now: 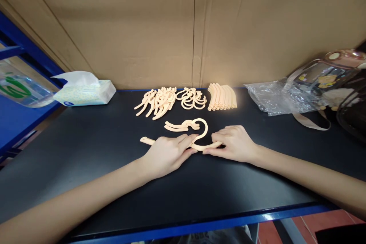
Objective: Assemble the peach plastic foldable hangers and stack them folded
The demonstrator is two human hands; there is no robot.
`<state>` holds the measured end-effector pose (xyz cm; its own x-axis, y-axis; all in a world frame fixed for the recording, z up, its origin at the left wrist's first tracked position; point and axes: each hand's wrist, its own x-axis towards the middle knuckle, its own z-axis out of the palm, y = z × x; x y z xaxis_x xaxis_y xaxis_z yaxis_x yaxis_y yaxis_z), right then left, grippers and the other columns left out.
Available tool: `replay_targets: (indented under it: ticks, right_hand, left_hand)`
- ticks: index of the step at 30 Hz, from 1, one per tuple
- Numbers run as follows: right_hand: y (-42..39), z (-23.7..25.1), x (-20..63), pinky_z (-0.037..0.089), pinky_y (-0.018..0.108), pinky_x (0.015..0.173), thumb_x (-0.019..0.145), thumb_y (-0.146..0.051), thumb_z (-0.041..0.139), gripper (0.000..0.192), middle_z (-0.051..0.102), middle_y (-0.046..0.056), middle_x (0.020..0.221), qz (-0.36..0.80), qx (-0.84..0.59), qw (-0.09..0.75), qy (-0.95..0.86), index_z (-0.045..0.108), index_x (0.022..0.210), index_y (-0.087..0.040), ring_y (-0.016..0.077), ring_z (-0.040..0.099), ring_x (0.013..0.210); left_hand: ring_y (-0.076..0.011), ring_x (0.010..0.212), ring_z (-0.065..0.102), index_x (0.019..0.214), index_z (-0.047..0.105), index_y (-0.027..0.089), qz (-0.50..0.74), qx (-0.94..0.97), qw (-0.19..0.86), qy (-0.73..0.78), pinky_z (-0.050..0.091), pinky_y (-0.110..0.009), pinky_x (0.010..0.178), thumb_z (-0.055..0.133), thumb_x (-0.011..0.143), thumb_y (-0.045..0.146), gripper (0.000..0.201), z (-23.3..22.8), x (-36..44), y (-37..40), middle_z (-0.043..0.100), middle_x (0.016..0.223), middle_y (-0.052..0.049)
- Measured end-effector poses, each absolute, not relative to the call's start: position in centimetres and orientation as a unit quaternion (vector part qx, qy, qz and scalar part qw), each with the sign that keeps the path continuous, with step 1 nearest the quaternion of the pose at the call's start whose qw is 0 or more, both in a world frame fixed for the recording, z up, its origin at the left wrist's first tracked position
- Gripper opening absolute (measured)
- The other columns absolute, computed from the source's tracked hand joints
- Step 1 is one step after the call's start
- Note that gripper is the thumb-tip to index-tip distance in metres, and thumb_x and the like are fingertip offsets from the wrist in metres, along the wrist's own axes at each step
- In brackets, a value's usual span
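Observation:
A cream plastic hanger [201, 134] lies on the black table [85, 152] between my hands, its hook curving up at the middle. My left hand [167, 154] presses on the hanger's left arm, whose tip pokes out beyond it. My right hand [233, 143] grips the right arm. A loose forked cream piece [180, 125] lies just behind the hanger. Further back sit three groups of cream parts: a pile of forked pieces [157, 101], a pile of hooks [192, 98] and a row of curved arms [222, 96].
A tissue pack [85, 91] sits at the back left beside a blue shelf frame [17, 45]. A clear plastic bag [274, 97] and a large bottle with a strap [323, 78] lie at the right. A cardboard wall [183, 23] closes the back.

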<state>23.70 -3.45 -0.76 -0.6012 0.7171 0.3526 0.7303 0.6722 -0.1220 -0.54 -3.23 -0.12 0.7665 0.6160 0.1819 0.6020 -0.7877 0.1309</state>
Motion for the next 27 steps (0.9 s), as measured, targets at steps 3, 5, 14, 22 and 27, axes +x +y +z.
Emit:
replay_targets:
  ticks: [3,5,14,22,27]
  right_hand:
    - [-3.2,-0.6,23.7,0.030,0.026,0.056,0.090,-0.061,0.046,0.055,0.054,-0.002,0.051,0.003,-0.388,0.209,-0.898,0.053,0.057,-0.018,0.0104,0.048,0.049]
    - [-3.1,-0.5,23.8,0.032,0.026,0.059,0.092,-0.056,0.046,0.051,0.055,-0.002,0.054,0.020,-0.377,0.224,-0.898,0.054,0.060,-0.018,0.0106,0.049,0.053]
    - [-2.9,0.4,24.1,0.038,0.035,0.079,0.094,-0.032,0.052,0.018,0.062,0.008,0.097,-0.034,-0.408,0.337,-0.847,0.059,0.083,-0.019,0.0206,0.054,0.090]
    - [-3.2,-0.1,24.1,0.033,0.028,0.058,0.092,-0.018,0.052,0.010,0.058,-0.001,0.062,-0.057,-0.262,0.329,-0.905,0.060,0.087,-0.016,0.0121,0.048,0.056]
    - [-3.0,-0.4,24.1,0.039,0.027,0.062,0.094,-0.022,0.051,0.017,0.067,0.002,0.075,-0.035,-0.268,0.299,-0.915,0.061,0.106,-0.016,0.0134,0.055,0.063]
  left_hand:
    - [-0.0230,0.091,0.070,0.123,0.055,0.014,0.113,0.939,0.049,0.320,0.055,-0.028,0.066,0.033,0.100,0.038,0.039,-0.1,-0.6,-3.1,0.071,0.108,-0.009]
    - [-0.0222,0.087,0.071,0.121,0.056,0.015,0.111,0.938,0.056,0.324,0.054,-0.027,0.066,0.035,0.100,0.038,0.038,-0.1,-0.6,-3.1,0.072,0.104,-0.009]
    - [-0.0199,0.081,0.071,0.114,0.058,0.017,0.120,0.933,0.067,0.333,0.050,-0.024,0.064,0.039,0.099,0.043,0.036,-0.1,-0.6,-3.0,0.073,0.095,-0.007]
    - [-0.0172,0.068,0.069,0.106,0.059,0.017,0.137,0.929,0.054,0.339,0.042,-0.024,0.054,0.040,0.098,0.044,0.034,-0.1,-0.5,-3.1,0.074,0.087,-0.003]
    - [-0.0158,0.069,0.069,0.107,0.058,0.018,0.142,0.932,0.063,0.328,0.043,-0.023,0.056,0.040,0.099,0.043,0.032,0.0,-0.6,-3.1,0.074,0.090,-0.002]
